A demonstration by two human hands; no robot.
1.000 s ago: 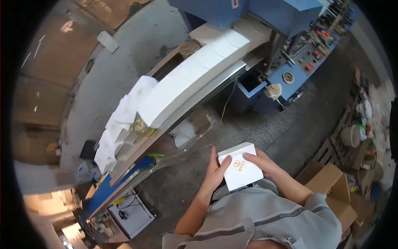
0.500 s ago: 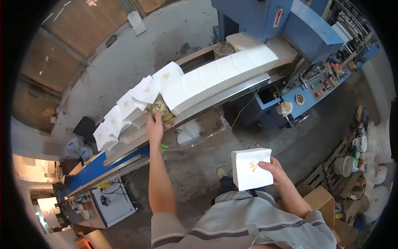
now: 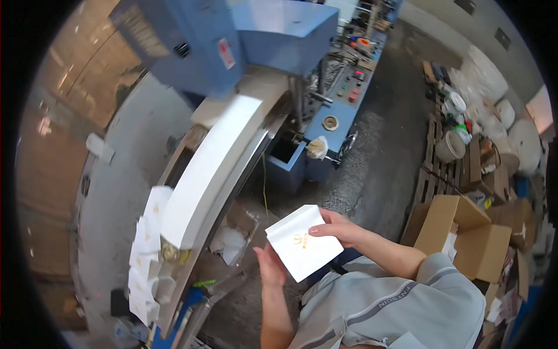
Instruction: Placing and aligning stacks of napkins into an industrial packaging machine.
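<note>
Two hands (image 3: 272, 269) (image 3: 342, 228), napkins (image 3: 307, 249), carton (image 3: 436, 225), paper inside (image 3: 450, 245)

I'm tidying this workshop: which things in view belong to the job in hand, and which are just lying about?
In the work, seemingly:
- white paper stack, in the right hand, left hand at its edge
- long white paper row
- smaller printed stacks
- blue machine

Seemingly lying about:
- pale bucket
- bunched plastic sheeting

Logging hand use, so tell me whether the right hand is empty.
No: the right hand holds the white stack, its thumb on top.
</note>
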